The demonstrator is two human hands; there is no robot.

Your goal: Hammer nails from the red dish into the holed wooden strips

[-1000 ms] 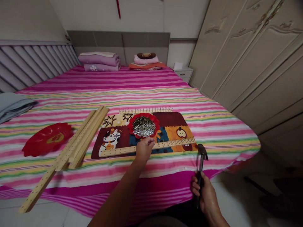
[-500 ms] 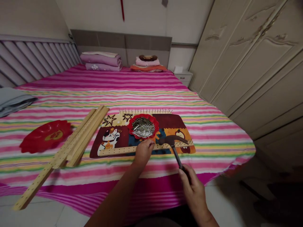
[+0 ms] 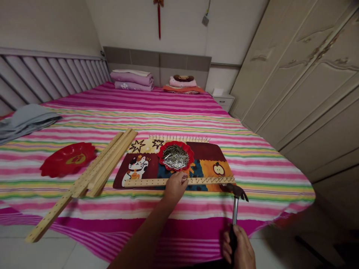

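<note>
A wooden strip (image 3: 151, 182) lies along the front of a patterned mat (image 3: 204, 149); several nails (image 3: 213, 180) stick up from its right half, some leaning. My left hand (image 3: 176, 185) is closed over the strip, at the left end of that nail row. Its thumb and fingertips are pinched together, and whatever is between them is too small to make out. A claw hammer (image 3: 235, 203) is in my right hand (image 3: 238, 244), gripped by its black handle, its head just in front of the strip's right end. Behind my left hand, a red scalloped bowl (image 3: 162, 158) holds loose nails (image 3: 176, 156).
At the mat's far edge stands another strip with upright nails (image 3: 179, 138). Left are stacked drilled wooden strips (image 3: 112, 160), a red plate (image 3: 60, 160) and grey cloth (image 3: 30, 119). Everything lies on a bed with a striped sheet (image 3: 252, 160); wardrobes (image 3: 294, 93) line the right.
The hammer has swung right and toward me, from above the strip to in front of its right end. My left hand stays pinched at the strip. The view has tilted up a little.
</note>
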